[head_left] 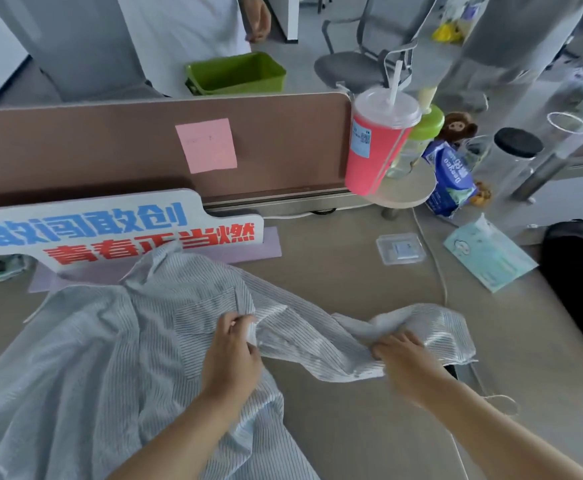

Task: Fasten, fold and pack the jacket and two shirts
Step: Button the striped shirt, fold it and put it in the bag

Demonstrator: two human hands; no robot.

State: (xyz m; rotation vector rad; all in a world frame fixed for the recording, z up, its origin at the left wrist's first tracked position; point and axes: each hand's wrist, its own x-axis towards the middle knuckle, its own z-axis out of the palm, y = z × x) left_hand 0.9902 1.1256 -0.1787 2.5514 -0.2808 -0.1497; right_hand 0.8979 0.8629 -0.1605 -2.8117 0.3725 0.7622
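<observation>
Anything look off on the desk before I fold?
Nothing is spilled or broken. The shirt is not flat. Its collar overlaps the sign, and the sleeve is bunched where the right hand grips it. The left hand pinches the front.

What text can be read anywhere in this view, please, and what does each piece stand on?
"敢闯敢创": blue, on the sign, seen upside down.
"青春正当燃": red, lower line of the same sign.
Bag: a word beginning "Dee"; the rest is too blurred to read.
Cup label, note, packet: too small or blurred to read.
</observation>
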